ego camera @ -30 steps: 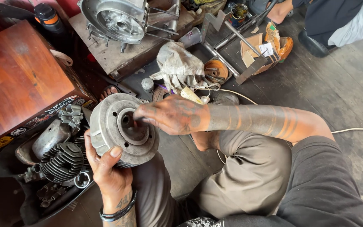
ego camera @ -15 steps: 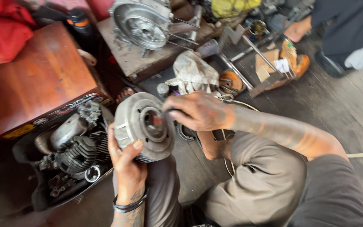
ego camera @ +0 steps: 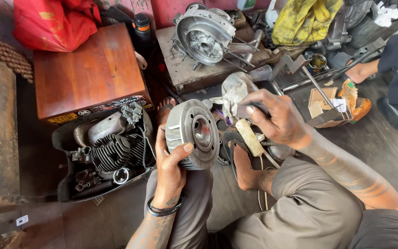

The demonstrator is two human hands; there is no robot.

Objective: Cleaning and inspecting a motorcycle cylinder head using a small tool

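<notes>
My left hand (ego camera: 169,170) grips a round grey metal drum (ego camera: 194,131) with a finned rim and a hollow hub. It holds the drum on edge above my left knee, open face turned right. My right hand (ego camera: 279,120) is just right of the drum and clear of it. It is closed on a hammer with a pale wooden handle (ego camera: 250,137), gripping close to the dark head, with the handle pointing down toward my sandalled foot (ego camera: 242,161).
A wooden box (ego camera: 88,74) stands at the left, with a black tray (ego camera: 65,184) of a finned cylinder and small parts below it. An engine casing (ego camera: 206,34) rests on a metal block behind. A rag (ego camera: 233,90), cardboard box (ego camera: 328,103) and another person's foot (ego camera: 360,71) lie to the right.
My right hand has left the drum's hub, moved right, and now holds the hammer. The drum has stayed in my left hand.
</notes>
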